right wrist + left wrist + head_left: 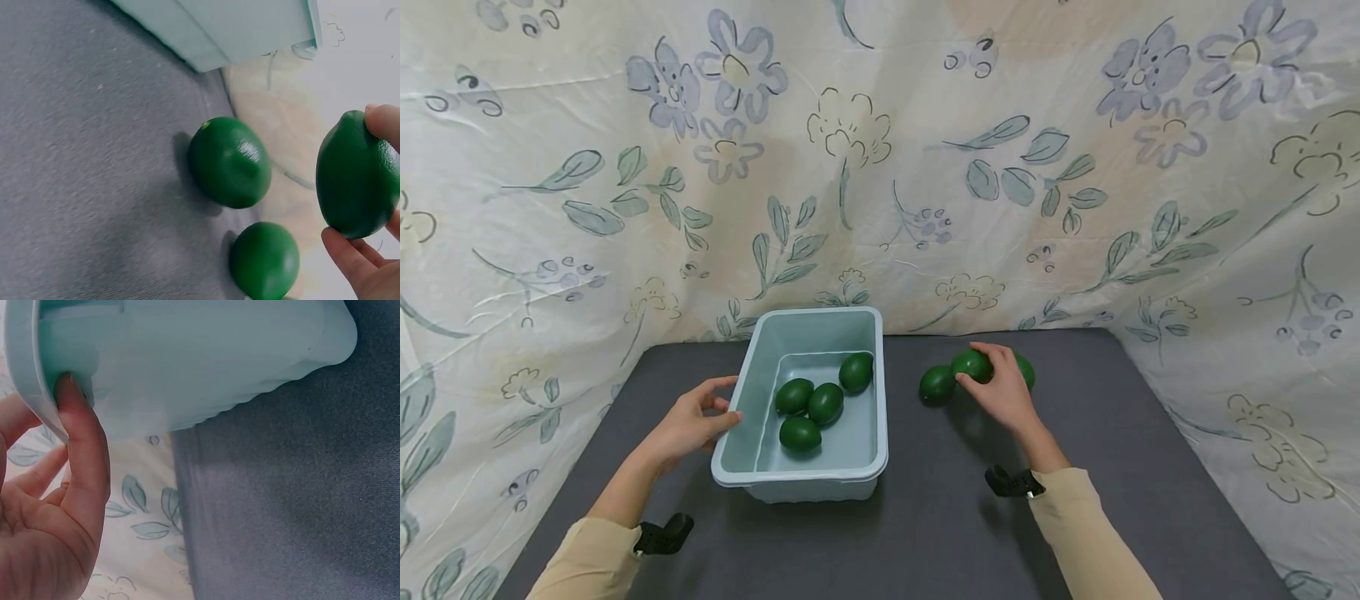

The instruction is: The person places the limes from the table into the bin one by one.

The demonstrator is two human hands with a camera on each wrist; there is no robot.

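A pale blue-green plastic bin [808, 477] stands on the dark table with several green limes, one of them a lime [800, 433] near its front. My left hand [688, 427] pinches the bin's left rim; the left wrist view shows a digit tucked beneath the lip [25, 369]. Right of the bin, my right hand [1003, 392] grips a lime [353, 178] between thumb and fingertips, held above the tabletop. Below it in the right wrist view are two more limes on the table, the nearer lime [230, 162] and another lime [265, 261], partly behind my hand in the head view.
The dark grey table [940, 533] ends at the back against a flowered cloth [925, 167], which also hangs at both sides. Black straps with camera mounts sit on both wrists, such as the right mount [1011, 482].
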